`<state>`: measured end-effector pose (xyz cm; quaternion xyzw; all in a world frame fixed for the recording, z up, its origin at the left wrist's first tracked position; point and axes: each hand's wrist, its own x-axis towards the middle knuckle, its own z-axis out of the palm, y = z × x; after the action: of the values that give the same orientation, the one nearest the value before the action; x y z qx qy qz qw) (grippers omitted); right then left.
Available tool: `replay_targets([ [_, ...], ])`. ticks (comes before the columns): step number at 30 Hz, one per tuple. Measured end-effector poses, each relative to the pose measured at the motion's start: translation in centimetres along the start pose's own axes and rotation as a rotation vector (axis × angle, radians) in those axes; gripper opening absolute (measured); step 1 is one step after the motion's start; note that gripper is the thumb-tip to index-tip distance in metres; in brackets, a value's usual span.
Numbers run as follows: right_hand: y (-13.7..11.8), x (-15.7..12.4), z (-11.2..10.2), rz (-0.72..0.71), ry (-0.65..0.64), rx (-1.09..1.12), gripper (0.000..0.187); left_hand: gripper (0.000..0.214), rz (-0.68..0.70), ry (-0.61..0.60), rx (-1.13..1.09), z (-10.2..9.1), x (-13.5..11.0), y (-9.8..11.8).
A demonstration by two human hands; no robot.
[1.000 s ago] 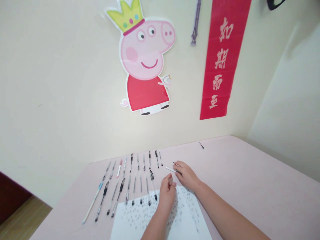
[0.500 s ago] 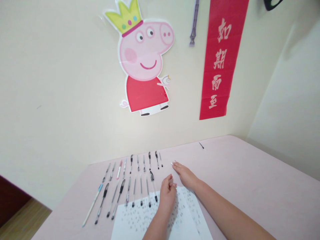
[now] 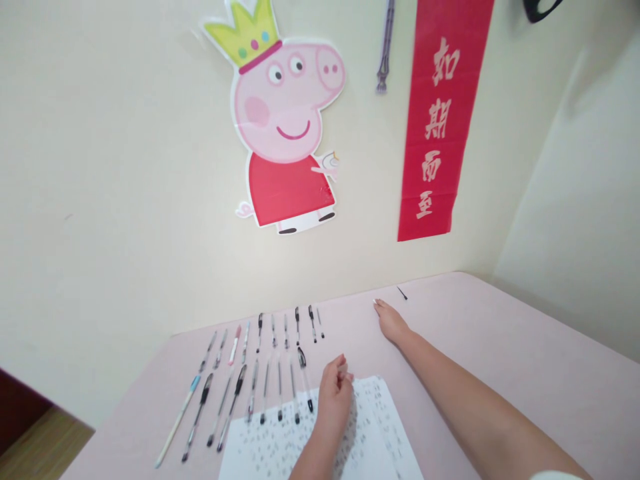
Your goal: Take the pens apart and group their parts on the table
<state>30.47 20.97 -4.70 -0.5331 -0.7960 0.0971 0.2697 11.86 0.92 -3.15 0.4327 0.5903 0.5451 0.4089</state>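
Note:
My left hand [image 3: 336, 389] rests at the upper part of a written sheet of paper [image 3: 367, 440], its fingers loosely curled and a little apart, with nothing visible in them. Close to its left lies a black-capped pen [image 3: 305, 380]. My right hand [image 3: 391, 321] is stretched over the bare tablecloth toward the wall, fingers extended and holding nothing that I can see. A small thin black item [image 3: 402, 293], pen-like but too small to name, lies just beyond it to the right.
Several pens lie in two rough rows on the pink table [image 3: 500, 360], among them a blue-capped pen [image 3: 179, 420] and a pink-capped one [image 3: 235, 344]. The wall behind carries a cartoon pig cutout [image 3: 287, 133] and a red banner [image 3: 440, 133].
My right hand has moved right and farther from me, from above the paper toward the small black item. The left hand stays at the paper. The view has shifted slightly.

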Motion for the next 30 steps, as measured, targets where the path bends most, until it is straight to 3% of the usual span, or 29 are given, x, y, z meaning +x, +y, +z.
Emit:
replay_targets([
  [4, 1.6, 1.4, -0.4, 0.048, 0.024, -0.035, 0.055, 0.039, 0.087, -0.020, 0.030, -0.1, 0.1, -0.4],
  [16, 3.9, 3.0, -0.6, 0.088, 0.035, -0.077, 0.056, 0.042, 0.055, -0.030, 0.006, -0.1, -0.2, -0.3],
  [30, 3.8, 2.4, -1.3, 0.036, 0.137, -0.030, 0.054, 0.041, 0.066, -0.022, -0.038, 0.0, -0.3, -0.1],
])
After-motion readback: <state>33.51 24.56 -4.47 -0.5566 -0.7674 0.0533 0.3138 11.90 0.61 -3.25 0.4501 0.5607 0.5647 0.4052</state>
